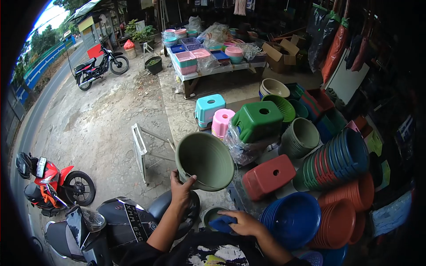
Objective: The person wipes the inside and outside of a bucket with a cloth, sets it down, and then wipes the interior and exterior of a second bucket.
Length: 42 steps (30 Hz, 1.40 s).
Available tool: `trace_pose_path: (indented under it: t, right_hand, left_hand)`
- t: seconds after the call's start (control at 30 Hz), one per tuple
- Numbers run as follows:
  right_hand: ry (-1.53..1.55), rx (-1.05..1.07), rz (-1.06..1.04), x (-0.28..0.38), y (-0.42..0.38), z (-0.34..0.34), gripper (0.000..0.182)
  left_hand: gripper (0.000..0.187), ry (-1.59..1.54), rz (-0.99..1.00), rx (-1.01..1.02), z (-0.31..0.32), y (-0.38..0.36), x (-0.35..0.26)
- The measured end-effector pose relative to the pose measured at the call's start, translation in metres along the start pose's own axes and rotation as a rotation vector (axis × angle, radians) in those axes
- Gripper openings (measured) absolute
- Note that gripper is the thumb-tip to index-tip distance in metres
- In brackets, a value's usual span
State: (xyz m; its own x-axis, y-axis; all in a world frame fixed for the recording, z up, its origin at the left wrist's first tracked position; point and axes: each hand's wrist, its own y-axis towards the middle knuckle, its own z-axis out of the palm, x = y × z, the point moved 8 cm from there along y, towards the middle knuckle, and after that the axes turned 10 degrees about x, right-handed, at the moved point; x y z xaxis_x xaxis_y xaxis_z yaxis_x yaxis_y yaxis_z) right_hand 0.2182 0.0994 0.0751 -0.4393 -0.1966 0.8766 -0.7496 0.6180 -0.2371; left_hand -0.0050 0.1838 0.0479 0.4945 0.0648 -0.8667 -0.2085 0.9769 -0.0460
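Observation:
My left hand (181,190) grips the near rim of a large grey-green plastic basin (205,162), holding it up and tilted so its inside faces me. The thumb lies over the rim. My right hand (244,223) is closed on a blue cloth (223,224), low in front of my body and apart from the held basin. Just behind the cloth is a smaller greenish round container (208,215), partly hidden by it. A stack of blue basins (297,219) stands right beside my right hand.
A red stool (269,176), a green stool (259,119) and stacked buckets (350,148) crowd the right side. Parked motorbikes (128,217) stand at the lower left. A white folding frame (140,153) is left of the basin. A table of plasticware (213,73) stands behind.

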Motion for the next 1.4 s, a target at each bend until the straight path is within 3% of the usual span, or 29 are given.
trace_pose_path:
  t: [0.07,0.13,0.17,0.2,0.27,0.3,0.37,0.4,0.47,0.53,0.63,0.87,1.0,1.07,1.2,1.27,1.3,1.37,1.4]
  right_hand:
    - [-0.074,0.087,0.075,-0.006,-0.003,0.021,0.056]
    - [0.275,0.009,0.162,-0.024,-0.009,0.015,0.049]
    - [0.405,-0.100,0.101,-0.028,-0.011,0.002,0.044]
    - [0.404,-0.096,0.099,-0.022,-0.013,-0.006,0.044]
    - [0.470,-0.476,-0.064,0.009,-0.027,-0.060,0.055]
    - [0.467,-0.481,-0.066,0.024,-0.023,-0.068,0.055]
    - [0.059,-0.774,-0.343,0.082,-0.030,-0.093,0.059]
    - [0.056,-0.787,-0.341,0.086,-0.023,-0.094,0.059]
    - [-0.504,-0.756,-0.369,0.108,-0.003,-0.079,0.068]
    - [-0.680,-0.564,-0.297,0.107,0.034,-0.056,0.066]
    - [-0.848,-0.415,-0.341,0.081,0.077,-0.028,0.057]
    - [-1.117,-0.571,-0.387,0.077,0.076,-0.032,0.048]
    - [-0.954,-0.711,-0.183,0.073,0.063,-0.078,0.055]
    - [-0.662,-0.791,-0.048,0.057,0.047,-0.110,0.059]
    - [-0.392,-0.865,0.033,-0.016,0.035,-0.111,0.056]
    - [-0.078,-0.932,0.092,-0.055,0.022,-0.107,0.051]
    - [-0.077,-0.932,0.092,-0.076,0.020,-0.101,0.051]
    - [0.359,-0.953,0.088,-0.131,0.015,-0.084,0.037]
    - [0.362,-0.955,0.090,-0.129,0.012,-0.079,0.037]
  left_hand:
    - [0.049,0.223,0.088,-0.007,-0.013,0.009,0.002]
    - [0.051,0.233,0.117,-0.003,-0.017,0.013,-0.005]
    - [0.052,0.245,0.141,0.003,-0.019,0.013,-0.008]
    - [0.052,0.246,0.144,-0.001,-0.022,0.013,-0.006]
    - [0.056,0.196,0.186,0.035,-0.021,0.013,-0.002]
    - [0.056,0.195,0.188,0.041,-0.019,0.009,-0.001]
    - [0.058,0.344,0.169,0.097,-0.008,-0.002,0.003]
    - [0.058,0.343,0.168,0.111,-0.003,-0.007,0.007]
    - [0.056,0.425,0.145,0.137,0.006,-0.018,0.017]
    - [0.056,0.514,0.149,0.188,0.020,-0.028,0.018]
    - [0.058,0.354,0.067,0.212,0.036,-0.042,0.018]
    - [0.044,0.318,-0.094,0.331,0.031,-0.049,0.011]
    - [0.043,0.270,-0.038,0.377,0.024,-0.041,0.011]
    - [0.045,0.253,-0.029,0.383,0.024,-0.041,0.009]
    - [0.044,0.252,0.044,0.342,0.022,-0.040,0.002]
    - [0.044,0.241,0.060,0.333,0.016,-0.038,0.004]
    - [0.044,0.172,0.049,0.292,0.008,-0.035,0.008]
    - [0.043,0.127,0.036,0.231,-0.004,-0.030,0.008]
    - [0.043,0.130,0.034,0.232,-0.008,-0.026,0.008]
